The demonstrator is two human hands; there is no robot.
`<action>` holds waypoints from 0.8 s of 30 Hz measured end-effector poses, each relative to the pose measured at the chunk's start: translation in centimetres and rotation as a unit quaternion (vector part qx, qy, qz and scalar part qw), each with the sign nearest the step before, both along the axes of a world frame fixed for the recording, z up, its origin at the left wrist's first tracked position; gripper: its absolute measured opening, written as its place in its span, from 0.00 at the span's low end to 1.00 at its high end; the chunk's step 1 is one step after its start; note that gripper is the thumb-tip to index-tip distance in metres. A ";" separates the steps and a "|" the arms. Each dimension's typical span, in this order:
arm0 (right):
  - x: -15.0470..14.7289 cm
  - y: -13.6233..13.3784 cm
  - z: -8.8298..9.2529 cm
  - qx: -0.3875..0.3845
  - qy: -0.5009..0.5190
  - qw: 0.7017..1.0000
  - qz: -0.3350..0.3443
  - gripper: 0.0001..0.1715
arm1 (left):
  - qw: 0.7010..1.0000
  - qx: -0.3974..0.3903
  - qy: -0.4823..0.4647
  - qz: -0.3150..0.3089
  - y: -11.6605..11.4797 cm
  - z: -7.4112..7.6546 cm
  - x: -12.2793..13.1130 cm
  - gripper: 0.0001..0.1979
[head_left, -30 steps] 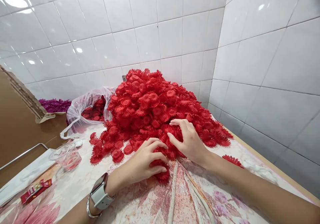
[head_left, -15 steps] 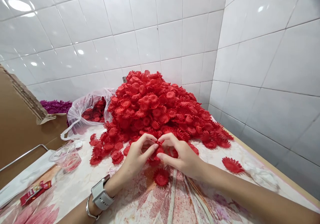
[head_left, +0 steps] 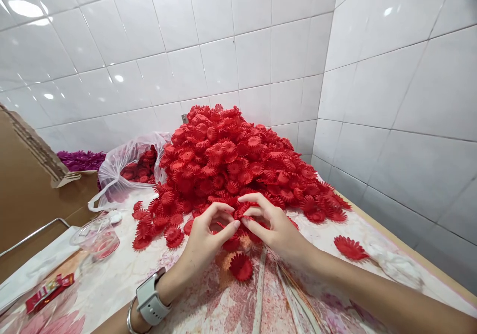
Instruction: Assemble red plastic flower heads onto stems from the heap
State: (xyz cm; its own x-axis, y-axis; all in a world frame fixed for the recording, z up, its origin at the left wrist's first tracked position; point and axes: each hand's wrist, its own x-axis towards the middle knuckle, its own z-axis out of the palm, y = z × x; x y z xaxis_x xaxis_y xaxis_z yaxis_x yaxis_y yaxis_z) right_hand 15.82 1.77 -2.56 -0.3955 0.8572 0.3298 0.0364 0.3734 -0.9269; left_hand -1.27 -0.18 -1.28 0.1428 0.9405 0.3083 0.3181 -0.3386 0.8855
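Observation:
My left hand (head_left: 208, 232), with a watch (head_left: 151, 294) and a bracelet on its wrist, is curled with thumb and fingers drawn together. Facing it, my right hand (head_left: 274, 224) is pinched in the same way. Between the fingertips shows a small red artificial flower piece (head_left: 239, 210), mostly hidden by the fingers and blending with the red behind. Just below the hands, a single red flower piece (head_left: 240, 267) with notched petals lies on the flowered tablecloth (head_left: 208, 309). A big heap of red flower pieces (head_left: 231, 160) rises right behind my hands.
A clear plastic bag (head_left: 115, 170) of darker red pieces stands left of the heap, near purple ones (head_left: 80, 160). A clear plastic cup (head_left: 99, 237), a red wrapper (head_left: 49, 292) and a cardboard box (head_left: 30, 175) are at left. Another red flower piece (head_left: 350, 248) lies at right. Tiled walls (head_left: 208, 41) close the back and right.
My fingertips have shifted slightly, and the right-hand fingers are raised and spread a little more. The view has moved slightly. The loose flower pieces stay in place.

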 end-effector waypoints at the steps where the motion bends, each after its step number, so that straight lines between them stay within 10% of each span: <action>1: 0.0 0.0 0.1 -0.014 0.008 1.000 -0.010 0.14 | 1.000 0.017 0.005 0.019 -0.1 0.0 0.0 0.05; 24: -0.3 -0.4 -0.1 -0.117 0.108 0.985 0.072 0.23 | 0.993 0.098 0.056 -0.034 -0.2 0.2 0.0 0.06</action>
